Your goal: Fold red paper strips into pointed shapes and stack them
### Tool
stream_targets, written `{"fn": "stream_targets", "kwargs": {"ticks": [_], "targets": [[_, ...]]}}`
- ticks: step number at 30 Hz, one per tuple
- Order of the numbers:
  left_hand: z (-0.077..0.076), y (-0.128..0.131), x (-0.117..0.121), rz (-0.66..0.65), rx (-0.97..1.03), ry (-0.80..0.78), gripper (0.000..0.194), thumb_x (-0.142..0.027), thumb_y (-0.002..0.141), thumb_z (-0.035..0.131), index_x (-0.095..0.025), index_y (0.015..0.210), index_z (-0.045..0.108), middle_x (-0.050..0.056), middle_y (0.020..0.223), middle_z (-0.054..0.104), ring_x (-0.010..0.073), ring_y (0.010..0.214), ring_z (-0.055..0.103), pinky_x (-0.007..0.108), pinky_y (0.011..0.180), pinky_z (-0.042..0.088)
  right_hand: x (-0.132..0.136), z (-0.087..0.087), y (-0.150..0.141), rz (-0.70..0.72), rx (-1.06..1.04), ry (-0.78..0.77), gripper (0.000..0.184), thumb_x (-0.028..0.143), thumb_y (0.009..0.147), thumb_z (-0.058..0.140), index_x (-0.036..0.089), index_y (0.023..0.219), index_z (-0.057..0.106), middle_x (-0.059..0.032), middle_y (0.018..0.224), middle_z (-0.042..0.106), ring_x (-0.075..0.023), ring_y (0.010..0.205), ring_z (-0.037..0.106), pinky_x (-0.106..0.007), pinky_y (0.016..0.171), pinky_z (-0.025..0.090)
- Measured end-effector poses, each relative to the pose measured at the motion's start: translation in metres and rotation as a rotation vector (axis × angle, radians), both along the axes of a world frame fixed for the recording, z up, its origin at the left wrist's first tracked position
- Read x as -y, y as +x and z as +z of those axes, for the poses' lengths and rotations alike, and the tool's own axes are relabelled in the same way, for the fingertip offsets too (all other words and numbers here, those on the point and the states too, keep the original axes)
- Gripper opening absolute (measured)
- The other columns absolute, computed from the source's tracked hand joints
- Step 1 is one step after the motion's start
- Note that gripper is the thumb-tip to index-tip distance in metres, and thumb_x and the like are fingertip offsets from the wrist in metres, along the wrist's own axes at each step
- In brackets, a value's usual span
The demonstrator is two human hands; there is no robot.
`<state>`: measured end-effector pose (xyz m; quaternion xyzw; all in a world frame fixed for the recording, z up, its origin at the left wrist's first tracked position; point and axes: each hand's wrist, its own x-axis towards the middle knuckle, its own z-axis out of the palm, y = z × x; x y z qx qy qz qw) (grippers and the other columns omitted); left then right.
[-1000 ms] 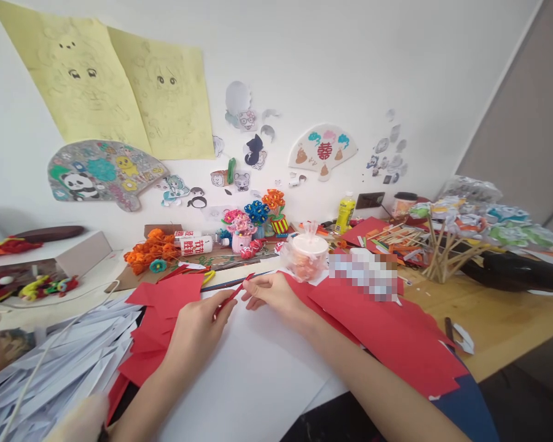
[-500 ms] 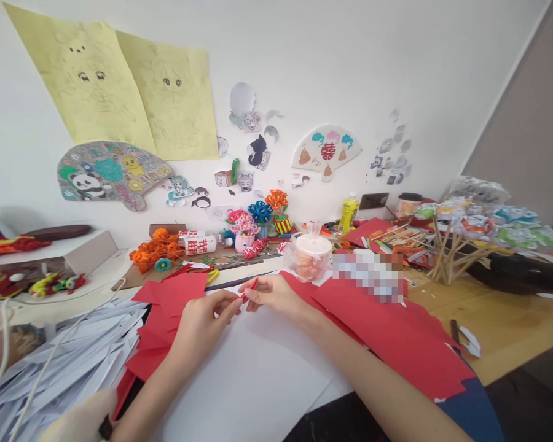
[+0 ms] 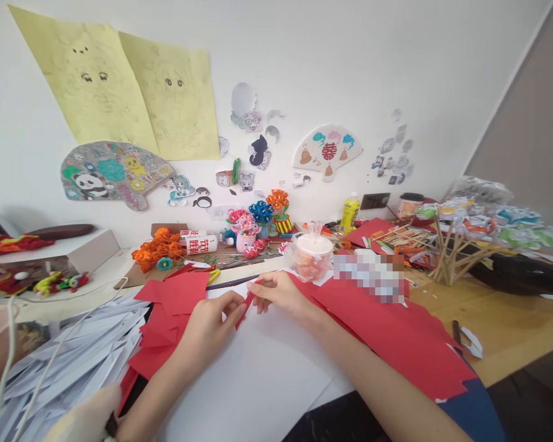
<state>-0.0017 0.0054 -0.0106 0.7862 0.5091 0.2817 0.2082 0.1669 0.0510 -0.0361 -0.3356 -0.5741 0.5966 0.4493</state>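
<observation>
- Head view: more of the red strip (image 3: 244, 312) shows than in the earlier frame; fingers have shifted around it and the background sits a touch further right.
- Strip is mid-frame, slanting up to the right between the two hands, above the white sheet (image 3: 251, 374).
- Left hand (image 3: 211, 319): mostly closed, thumb and fingers pinching the strip from the left side.
- Right hand (image 3: 281, 294): half curled, fingertips at the strip's upper end. Looks like a light pinch; exact contact too small to tell.
- Two-sided fingertip hold probably keeps a thin, floppy piece straight and steerable. White sheet likely gives a plain backing so the red reads well.
- Red sheets (image 3: 182, 293) lie left of centre, beside the left forearm; more red paper (image 3: 396, 334) fans out right of centre, partly behind the right forearm. Both look placed within easy reach.
- Lower left: heap of white paper strips (image 3: 80, 353), white cable (image 3: 11, 344) across it. Could snag a sleeve or drag paper.
- Just beyond the right hand: bagged tub (image 3: 311, 250), the main obstacle to reaching forward. Orange flowers (image 3: 160, 248) at centre left, wooden sticks (image 3: 448, 267) at centre right crowd the back.
</observation>
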Motion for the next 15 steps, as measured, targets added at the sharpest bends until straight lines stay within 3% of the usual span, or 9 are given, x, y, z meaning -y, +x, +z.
{"fn": "stream_targets", "kwargs": {"ticks": [4,8,12,15], "targets": [[-0.002,-0.002,-0.002,0.040,0.046,-0.046,0.026,-0.040,0.086,0.043,-0.020,0.079,0.058,0.001,0.068,0.069,0.0152,0.061,0.059,0.023,0.056,0.041,0.000,0.000,0.002,-0.035,-0.045,0.010,0.041,0.052,0.064,0.073,0.012,0.066,0.064,-0.0012,0.056,0.064,-0.0101,0.045,0.057,-0.023,0.047,0.043],[-0.002,-0.005,-0.002,0.036,0.084,-0.081,0.028,-0.041,0.086,0.043,-0.019,0.076,0.057,0.000,0.061,0.067,0.0143,0.055,0.057,0.023,0.055,0.041,0.000,-0.001,0.004,-0.076,-0.034,0.020,0.038,0.049,0.063,0.075,0.013,0.063,0.064,-0.0018,0.056,0.064,-0.0101,0.045,0.055,-0.024,0.048,0.044],[-0.002,-0.007,-0.002,0.023,0.030,-0.088,0.026,-0.040,0.084,0.044,-0.019,0.074,0.056,-0.001,0.056,0.066,0.0140,0.051,0.055,0.023,0.054,0.039,0.001,-0.003,0.003,-0.042,0.001,0.039,0.041,0.051,0.062,0.075,0.014,0.056,0.058,-0.0003,0.052,0.062,-0.0087,0.041,0.051,-0.023,0.044,0.040],[0.001,-0.013,-0.004,0.045,-0.035,-0.047,0.026,-0.038,0.086,0.041,-0.019,0.076,0.056,0.000,0.059,0.067,0.0154,0.056,0.058,0.024,0.056,0.039,0.000,-0.003,0.002,-0.061,-0.031,0.028,0.043,0.055,0.066,0.070,0.013,0.064,0.062,-0.0030,0.060,0.065,-0.0094,0.045,0.054,-0.023,0.046,0.041]]}}
